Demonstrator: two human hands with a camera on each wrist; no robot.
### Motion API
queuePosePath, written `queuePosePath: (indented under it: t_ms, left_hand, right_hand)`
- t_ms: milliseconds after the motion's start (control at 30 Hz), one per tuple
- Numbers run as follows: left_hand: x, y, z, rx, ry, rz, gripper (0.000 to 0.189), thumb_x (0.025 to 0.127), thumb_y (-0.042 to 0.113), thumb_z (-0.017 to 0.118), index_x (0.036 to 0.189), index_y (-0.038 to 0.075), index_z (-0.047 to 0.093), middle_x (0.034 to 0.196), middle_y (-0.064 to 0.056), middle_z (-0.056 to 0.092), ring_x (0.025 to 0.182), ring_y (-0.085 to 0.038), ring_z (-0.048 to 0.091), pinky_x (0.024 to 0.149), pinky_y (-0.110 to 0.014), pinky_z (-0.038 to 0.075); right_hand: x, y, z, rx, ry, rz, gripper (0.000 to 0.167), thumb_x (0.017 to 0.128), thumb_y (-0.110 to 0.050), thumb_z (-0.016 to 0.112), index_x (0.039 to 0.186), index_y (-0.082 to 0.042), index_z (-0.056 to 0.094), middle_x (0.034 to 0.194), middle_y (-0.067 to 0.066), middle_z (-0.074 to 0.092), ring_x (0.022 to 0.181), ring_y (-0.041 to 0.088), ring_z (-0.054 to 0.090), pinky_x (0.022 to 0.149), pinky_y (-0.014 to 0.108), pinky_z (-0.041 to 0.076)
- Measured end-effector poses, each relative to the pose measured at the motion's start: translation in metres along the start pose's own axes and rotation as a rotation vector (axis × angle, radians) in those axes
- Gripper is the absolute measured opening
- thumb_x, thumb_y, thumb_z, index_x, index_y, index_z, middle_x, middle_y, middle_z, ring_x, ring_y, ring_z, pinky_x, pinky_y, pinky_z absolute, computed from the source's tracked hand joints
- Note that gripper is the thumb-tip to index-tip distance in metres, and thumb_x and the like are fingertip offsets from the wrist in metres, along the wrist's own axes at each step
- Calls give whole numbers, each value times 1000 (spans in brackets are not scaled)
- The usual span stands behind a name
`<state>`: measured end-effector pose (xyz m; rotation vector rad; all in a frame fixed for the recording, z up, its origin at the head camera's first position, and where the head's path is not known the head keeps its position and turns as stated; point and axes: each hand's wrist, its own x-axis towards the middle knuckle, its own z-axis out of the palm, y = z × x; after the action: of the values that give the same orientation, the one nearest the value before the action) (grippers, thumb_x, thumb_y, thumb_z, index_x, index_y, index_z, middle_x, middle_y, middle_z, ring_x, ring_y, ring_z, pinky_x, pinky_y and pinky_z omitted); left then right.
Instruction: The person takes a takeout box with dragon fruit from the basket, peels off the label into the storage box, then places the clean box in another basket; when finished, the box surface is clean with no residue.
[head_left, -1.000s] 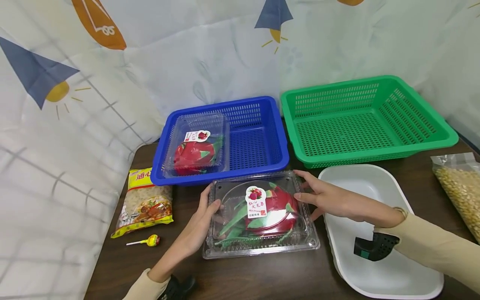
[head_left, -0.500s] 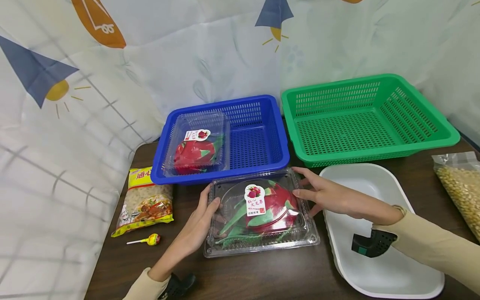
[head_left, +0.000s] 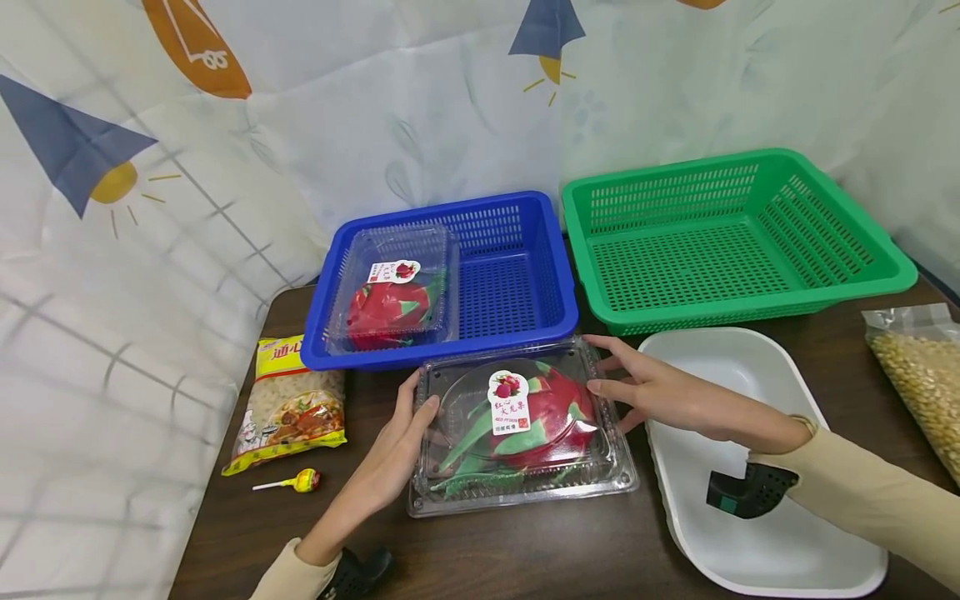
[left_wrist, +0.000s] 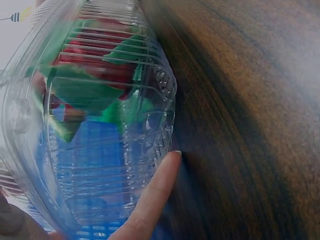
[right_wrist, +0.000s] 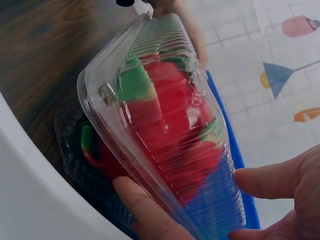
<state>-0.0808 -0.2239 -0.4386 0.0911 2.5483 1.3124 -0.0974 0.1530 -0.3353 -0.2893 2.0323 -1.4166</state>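
Note:
A clear plastic clamshell box point(head_left: 457, 492) stands in front of the blue basket, with a red and green dragon fruit point(head_left: 551, 425) and a white label point(head_left: 512, 404) showing through its lid. My left hand point(head_left: 386, 462) grips the box's left side, thumb at the lid; one finger reaches along its lower edge in the left wrist view. On the opposite side my right hand point(head_left: 652, 392) holds it between thumb and fingers. In the right wrist view, the thumb point(right_wrist: 270, 180) lies at the ribbed wall and a finger point(right_wrist: 145, 205) at the rim.
The blue basket point(head_left: 551, 275) behind contains a similar boxed dragon fruit point(head_left: 390, 312). A green basket point(head_left: 675, 317) sits at the back right, with a white tray point(head_left: 765, 550) before it. Left lie a pasta bag point(head_left: 292, 400) and a lollipop point(head_left: 303, 481); far right, a bag of corn kernels point(head_left: 918, 375).

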Motion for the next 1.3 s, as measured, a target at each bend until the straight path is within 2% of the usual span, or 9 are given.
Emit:
queuePosePath:
  t_ms: [100, 267, 400, 467, 633, 833, 1033, 1167, 1300]
  left_hand:
    - [-5, 13, -3, -9, 1, 14, 73, 109, 60, 36, 168, 25, 11, 124, -16, 68, 97, -19, 72, 95, -59, 52]
    - [-18, 41, -8, 10, -15, -10, 72, 110, 57, 36, 167, 19, 13, 117, -13, 71, 98, -19, 73, 99, -59, 51]
    - [-30, 64, -12, -49, -37, -64, 72, 111, 53, 38, 166, 15, 12, 133, -18, 62, 103, -22, 72, 106, -61, 46]
    - [-35, 73, -13, -89, -40, -90, 71, 111, 52, 41, 166, 17, 13, 139, -19, 54, 108, -24, 71, 102, -59, 50]
    - [-38, 76, -16, -146, -34, -112, 64, 112, 45, 43, 165, 21, 16, 141, -19, 48, 117, -29, 67, 84, -46, 57]
    - [-39, 74, -17, -163, -38, -110, 66, 111, 40, 48, 165, 21, 15, 137, -18, 49, 117, -29, 66, 83, -40, 57]
    - [-43, 74, -19, -141, -21, -98, 70, 110, 40, 51, 165, 20, 14, 143, -19, 46, 119, -27, 65, 83, -37, 55]
    - [-51, 81, -19, -43, 43, -66, 73, 109, 44, 53, 166, 21, 13, 150, -19, 42, 127, -31, 60, 93, -47, 58]
    - [-61, 91, -15, 204, 178, 8, 78, 107, 43, 59, 166, 21, 14, 153, -16, 37, 135, -35, 53, 103, -57, 53]
  right_hand:
    - [0, 1, 0, -1, 1, 1, 79, 110, -28, 57, 168, -11, 6, 154, 36, 27, 92, 29, 73, 86, 48, 62]
    - [0, 1, 0, -5, -1, 4, 81, 108, -28, 59, 167, -11, 7, 154, 36, 29, 91, 29, 73, 87, 50, 62]
    - [-1, 2, -1, -9, -2, -4, 82, 107, -27, 60, 167, -11, 7, 153, 35, 29, 91, 29, 74, 89, 52, 61]
    - [-2, 2, -1, -5, -2, -12, 82, 107, -27, 61, 167, -11, 8, 154, 35, 28, 95, 30, 73, 89, 52, 61]
    - [-2, 3, 0, 12, 12, -36, 84, 105, -26, 64, 167, -9, 9, 153, 35, 28, 107, 34, 70, 85, 49, 63]
    - [-2, 2, 1, 2, 14, -34, 85, 104, -24, 65, 166, -9, 10, 153, 35, 28, 106, 33, 70, 86, 52, 62]
    - [-9, 2, -8, -54, 21, -57, 82, 107, -25, 61, 167, -10, 6, 156, 33, 28, 103, 32, 74, 97, 62, 55]
    - [-17, -2, -12, -183, 69, -128, 76, 108, -25, 59, 167, -10, 13, 158, 28, 32, 123, 38, 65, 102, 66, 49]
    - [-27, -10, -10, -304, 147, -202, 67, 107, -27, 62, 163, -11, 28, 160, 22, 36, 138, 45, 49, 105, 68, 46]
